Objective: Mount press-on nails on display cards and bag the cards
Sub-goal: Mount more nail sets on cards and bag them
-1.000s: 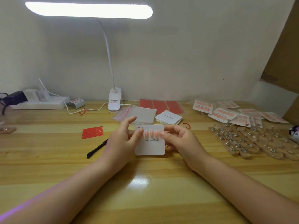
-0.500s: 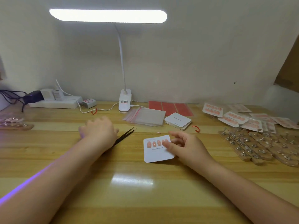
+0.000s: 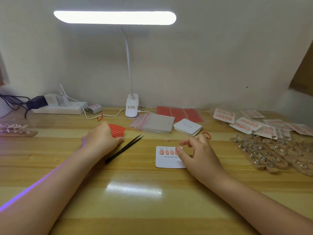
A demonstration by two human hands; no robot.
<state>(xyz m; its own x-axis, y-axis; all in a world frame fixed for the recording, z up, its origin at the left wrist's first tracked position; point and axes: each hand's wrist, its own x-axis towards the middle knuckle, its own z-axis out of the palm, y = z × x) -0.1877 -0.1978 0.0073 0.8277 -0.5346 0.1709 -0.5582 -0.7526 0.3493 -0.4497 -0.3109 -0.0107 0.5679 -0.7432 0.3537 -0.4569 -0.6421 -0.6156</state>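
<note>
Wooden desk (image 3: 135, 209) against a pale wall, lit hard by a clip-on desk lamp (image 3: 115, 17); glare patch on the near surface.

We note the display card (image 3: 166, 161) lying flat at centre, a top row of peach press-on nails (image 3: 166, 152) on it, lower half bare. Our right hand (image 3: 197, 153) hovers at its right edge, thumb tip on the last nail, other fingers loosely spread, gripping nothing. Our left hand (image 3: 101, 138) lies flat and relaxed over the red adhesive strips (image 3: 117, 129), with black tweezers (image 3: 124, 148) just beside it.

Risks, as we judge them:
- Thumb pressing one end of a nail could tip or skew it off its tab.
- Card is not pinned down; a sideways push may slide it.
- Left palm could drag or crumple the strips.
- Tweezers near the wrist may get knocked.

Bags (image 3: 153, 122) and blank cards (image 3: 188, 127) sit behind, finished cards (image 3: 245, 126) well right.
</note>
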